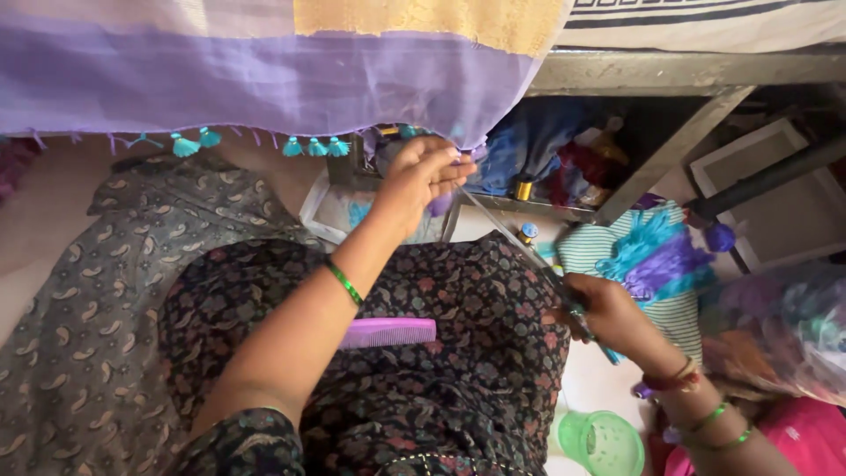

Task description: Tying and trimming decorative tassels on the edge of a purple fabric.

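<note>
My left hand (421, 179) pinches the lower edge of a lilac cloth (264, 84) that hangs in front of me, at a purple tassel (439, 204). A taut thread (502, 231) runs from that spot down to my right hand (606, 317). My right hand is closed on the thread and on a thin dark tool (573, 308) that I cannot make out clearly. Several teal tassels (313, 147) hang along the cloth's edge to the left.
A purple comb (388, 332) lies on my lap. A striped pad with teal and purple yarn bundles (656, 256) sits to the right. A green plastic cup (604, 442) stands low right. Thread spools (523, 189) rest on a metal shelf behind.
</note>
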